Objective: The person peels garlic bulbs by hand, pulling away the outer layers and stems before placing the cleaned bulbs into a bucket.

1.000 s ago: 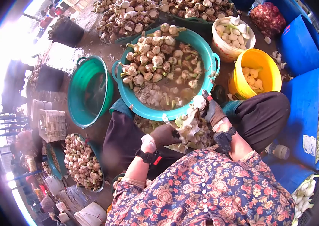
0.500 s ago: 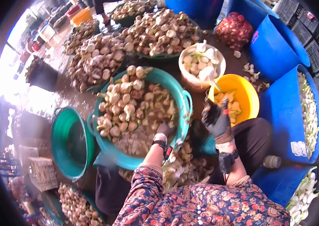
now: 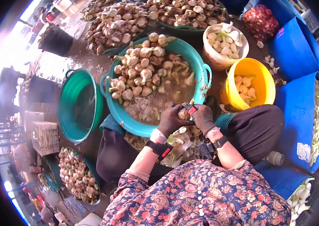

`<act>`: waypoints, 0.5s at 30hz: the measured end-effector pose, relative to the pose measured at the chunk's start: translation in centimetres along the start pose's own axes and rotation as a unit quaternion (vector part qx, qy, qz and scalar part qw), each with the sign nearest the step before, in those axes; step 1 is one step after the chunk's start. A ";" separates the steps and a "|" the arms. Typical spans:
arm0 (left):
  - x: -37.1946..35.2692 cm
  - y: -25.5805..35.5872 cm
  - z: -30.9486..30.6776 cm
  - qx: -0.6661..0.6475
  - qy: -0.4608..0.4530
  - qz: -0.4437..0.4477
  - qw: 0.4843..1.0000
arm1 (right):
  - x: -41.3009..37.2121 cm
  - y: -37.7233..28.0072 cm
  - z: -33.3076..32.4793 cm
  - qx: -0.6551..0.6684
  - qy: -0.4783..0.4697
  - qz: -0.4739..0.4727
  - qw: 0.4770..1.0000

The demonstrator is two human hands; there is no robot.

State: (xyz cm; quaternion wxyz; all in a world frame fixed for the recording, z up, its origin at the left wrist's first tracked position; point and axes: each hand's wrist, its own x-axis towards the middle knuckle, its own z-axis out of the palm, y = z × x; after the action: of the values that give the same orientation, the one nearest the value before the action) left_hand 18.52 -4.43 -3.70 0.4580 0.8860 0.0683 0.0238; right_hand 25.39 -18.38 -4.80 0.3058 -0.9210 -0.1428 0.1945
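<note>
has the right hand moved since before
Yes: the right hand has drawn back from the yellow bucket toward the body, meeting the left hand at the near rim of the teal basin.

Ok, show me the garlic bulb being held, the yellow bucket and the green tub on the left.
garlic bulb [image 3: 184,114]: head view, on its exposed pale side.
yellow bucket [image 3: 263,81]: head view, on the bare inner wall at the right.
green tub [image 3: 77,100]: head view, on the inner wall.
</note>
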 end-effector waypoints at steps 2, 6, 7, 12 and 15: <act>-1.0 0.3 -0.7 0.027 0.005 0.013 1.000 | -0.9 -1.4 -1.0 -0.001 -0.043 -0.003 0.999; -2.7 1.4 -1.7 0.048 0.019 0.001 0.999 | -2.3 -1.9 -1.1 0.076 -0.046 -0.040 0.995; -3.1 1.6 -2.0 0.048 0.023 -0.007 0.999 | -2.3 -1.6 -0.9 0.116 -0.040 -0.073 0.990; -4.7 0.3 -1.5 -0.171 0.040 -0.082 0.981 | -3.3 -1.1 -2.0 0.449 -0.221 0.090 0.861; -5.4 -0.1 0.4 -0.365 0.083 -0.136 0.917 | -4.3 -2.3 -1.9 0.562 -0.242 0.228 0.757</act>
State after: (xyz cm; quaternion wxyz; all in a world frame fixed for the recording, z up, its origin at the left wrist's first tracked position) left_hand 13.24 -5.45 -3.92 0.7412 0.6340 0.2126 0.0584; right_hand 22.10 -19.20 -0.84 0.6705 -0.5111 0.1375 0.5199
